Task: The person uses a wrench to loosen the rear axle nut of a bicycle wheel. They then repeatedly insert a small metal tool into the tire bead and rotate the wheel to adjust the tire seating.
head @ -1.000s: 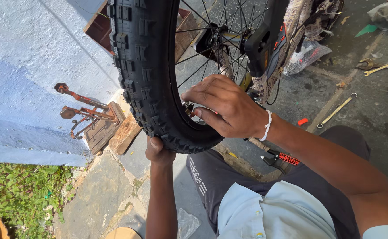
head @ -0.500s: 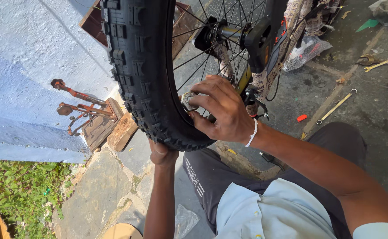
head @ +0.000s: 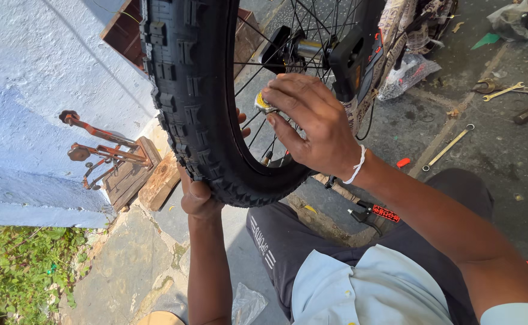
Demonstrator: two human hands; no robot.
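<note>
Tyre: black, knobby, upright on a spoked wheel, filling the top middle of the view, just beside the blue wall
Left hand: under the tyre at its lowest curve, palm against the tread, fingers wrapped up round the far side, fingertips showing past the rim; closed on the tyre
Right hand: inside the wheel, laid over the spokes, fingers together and curled, pinching a small tool with a yellow patch, perhaps a spoke key, too hidden to be sure
Wrist: white band round the right wrist
Hub: above the right hand, dark, spokes fanning out from it
Lap: dark trousers and pale shirt below the wheel
Ground right: spanners and a long rod lying on grey concrete, well apart from the hands
Ground left: rusty metal piece on wood blocks near the wall, green weeds in the bottom corner
</note>
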